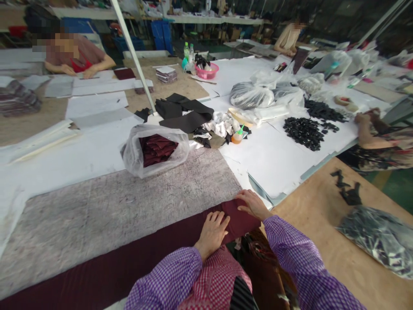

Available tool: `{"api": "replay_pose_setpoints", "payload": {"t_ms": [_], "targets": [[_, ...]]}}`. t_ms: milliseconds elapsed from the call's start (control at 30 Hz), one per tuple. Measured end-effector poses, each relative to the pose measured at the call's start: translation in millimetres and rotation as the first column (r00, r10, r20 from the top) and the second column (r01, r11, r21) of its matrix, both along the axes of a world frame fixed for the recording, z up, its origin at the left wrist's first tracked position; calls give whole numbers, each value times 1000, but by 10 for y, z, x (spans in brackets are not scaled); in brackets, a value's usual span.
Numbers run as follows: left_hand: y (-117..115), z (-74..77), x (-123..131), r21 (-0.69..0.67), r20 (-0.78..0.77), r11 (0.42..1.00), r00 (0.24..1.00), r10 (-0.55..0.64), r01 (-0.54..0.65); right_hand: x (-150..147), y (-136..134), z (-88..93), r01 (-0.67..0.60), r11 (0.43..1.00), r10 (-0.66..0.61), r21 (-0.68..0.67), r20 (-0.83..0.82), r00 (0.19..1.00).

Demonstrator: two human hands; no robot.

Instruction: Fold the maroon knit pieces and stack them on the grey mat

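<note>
A long strip of dark maroon fabric (145,254) runs along the near edge of the table, from the lower left to its right end by my hands. My left hand (213,232) lies on the fabric with its fingers spread. Farther right, my right hand (253,203) rests on the strip's end, fingers stretched out and touching the cloth. Beyond the strip is a bare grey, marked work surface (180,181). On it stands an open clear plastic bag (134,150) with folded maroon pieces (158,150) inside.
Black fabric scraps (187,114) and a small glue bottle (237,136) lie past the bag. A white pole (132,51) rises from the table. Black small parts (303,132) are heaped at right, near a co-worker's arm (371,131). Another person (77,56) works at far left.
</note>
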State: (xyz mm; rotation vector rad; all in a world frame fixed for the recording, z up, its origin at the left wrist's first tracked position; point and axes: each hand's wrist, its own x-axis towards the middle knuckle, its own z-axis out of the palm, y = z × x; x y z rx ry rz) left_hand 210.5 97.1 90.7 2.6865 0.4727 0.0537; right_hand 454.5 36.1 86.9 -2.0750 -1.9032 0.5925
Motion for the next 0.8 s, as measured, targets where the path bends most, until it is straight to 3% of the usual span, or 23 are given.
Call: {"api": "replay_pose_setpoints", "payload": {"t_ms": [233, 467, 800], "targets": [[5, 29, 6, 9, -4, 1000, 1000, 3, -3, -136, 354, 23, -235, 966, 240, -103, 39, 970], [1, 33, 5, 14, 1, 1000, 1000, 6, -6, -183, 539, 40, -284, 932, 308, -226, 82, 948], [10, 41, -2, 18, 1, 1000, 1000, 7, -7, -278, 517, 115, -328, 906, 355, -266, 58, 933]]}}
